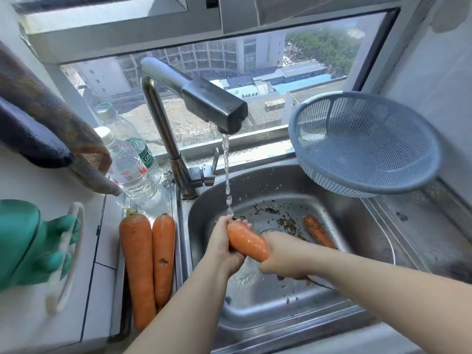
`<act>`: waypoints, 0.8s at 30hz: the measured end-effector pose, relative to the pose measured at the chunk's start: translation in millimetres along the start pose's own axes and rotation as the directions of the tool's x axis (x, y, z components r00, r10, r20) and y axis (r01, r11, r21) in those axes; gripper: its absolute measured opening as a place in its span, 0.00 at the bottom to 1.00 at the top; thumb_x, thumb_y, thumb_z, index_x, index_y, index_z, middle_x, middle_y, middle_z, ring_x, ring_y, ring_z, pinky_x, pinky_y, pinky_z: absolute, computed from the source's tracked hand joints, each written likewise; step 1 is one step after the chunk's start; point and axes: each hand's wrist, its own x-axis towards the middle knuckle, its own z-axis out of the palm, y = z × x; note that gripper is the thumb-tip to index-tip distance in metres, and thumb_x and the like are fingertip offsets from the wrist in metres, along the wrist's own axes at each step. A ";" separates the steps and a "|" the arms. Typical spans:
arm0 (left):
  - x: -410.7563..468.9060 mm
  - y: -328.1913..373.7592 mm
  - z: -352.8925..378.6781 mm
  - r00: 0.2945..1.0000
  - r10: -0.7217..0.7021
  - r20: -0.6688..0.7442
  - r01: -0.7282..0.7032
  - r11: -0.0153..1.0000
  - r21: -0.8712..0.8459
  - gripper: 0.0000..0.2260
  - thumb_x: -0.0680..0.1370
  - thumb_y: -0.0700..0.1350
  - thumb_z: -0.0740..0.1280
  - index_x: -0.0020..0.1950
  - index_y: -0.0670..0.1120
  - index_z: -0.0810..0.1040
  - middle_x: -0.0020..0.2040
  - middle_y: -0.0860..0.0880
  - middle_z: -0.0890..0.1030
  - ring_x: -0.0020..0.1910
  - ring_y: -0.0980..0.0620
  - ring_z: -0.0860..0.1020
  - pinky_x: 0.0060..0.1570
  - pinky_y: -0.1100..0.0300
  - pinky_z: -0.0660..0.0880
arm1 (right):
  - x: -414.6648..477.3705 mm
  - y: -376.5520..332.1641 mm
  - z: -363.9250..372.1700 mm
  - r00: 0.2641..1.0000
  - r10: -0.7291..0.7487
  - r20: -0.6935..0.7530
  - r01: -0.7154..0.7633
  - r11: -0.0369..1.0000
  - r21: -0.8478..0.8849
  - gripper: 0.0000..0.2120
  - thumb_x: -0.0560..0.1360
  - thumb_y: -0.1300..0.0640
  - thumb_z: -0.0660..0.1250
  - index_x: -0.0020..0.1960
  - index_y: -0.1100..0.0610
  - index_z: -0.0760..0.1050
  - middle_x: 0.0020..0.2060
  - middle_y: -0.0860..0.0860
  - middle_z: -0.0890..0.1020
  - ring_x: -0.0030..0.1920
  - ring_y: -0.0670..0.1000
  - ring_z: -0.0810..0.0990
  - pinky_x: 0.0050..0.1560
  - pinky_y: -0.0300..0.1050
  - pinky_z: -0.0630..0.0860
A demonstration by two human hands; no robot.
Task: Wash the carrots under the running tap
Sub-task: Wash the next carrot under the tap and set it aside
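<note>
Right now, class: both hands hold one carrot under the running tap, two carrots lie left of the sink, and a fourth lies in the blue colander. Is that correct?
One detail is wrong. The head view shows the fourth carrot lying in the sink, not in the blue colander. The rest stands: left hand and right hand hold one carrot under the tap.

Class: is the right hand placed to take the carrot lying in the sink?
Probably not yet: the right hand grips the held carrot; the sink carrot lies just beyond it, nothing between.
</note>
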 end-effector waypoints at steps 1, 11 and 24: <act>-1.7 0.0 0.3 0.999 -0.008 0.034 0.009 0.999 -0.031 0.10 0.76 0.47 0.66 0.40 0.42 0.75 0.34 0.44 0.79 0.35 0.49 0.79 0.43 0.55 0.78 | 0.7 1.8 -3.4 0.997 0.022 0.076 -0.034 0.985 0.171 0.08 0.73 0.61 0.65 0.51 0.61 0.70 0.32 0.53 0.77 0.28 0.49 0.75 0.24 0.40 0.69; 1.9 12.1 2.6 0.998 -0.035 -0.047 0.051 0.920 0.388 0.26 0.82 0.60 0.51 0.63 0.39 0.71 0.50 0.36 0.81 0.46 0.40 0.81 0.38 0.44 0.78 | 9.5 1.3 -0.6 0.999 0.002 -0.046 -0.004 0.998 -0.060 0.04 0.72 0.62 0.61 0.45 0.57 0.67 0.35 0.55 0.77 0.30 0.54 0.77 0.26 0.41 0.70; 6.4 16.6 -4.0 0.941 0.326 0.092 -0.250 0.485 0.838 0.10 0.82 0.46 0.60 0.53 0.44 0.79 0.46 0.44 0.80 0.38 0.50 0.82 0.39 0.56 0.79 | -0.1 26.4 -7.1 0.978 -0.039 -0.207 -0.028 0.951 -0.308 0.12 0.74 0.60 0.65 0.55 0.56 0.66 0.46 0.52 0.76 0.38 0.51 0.76 0.33 0.42 0.71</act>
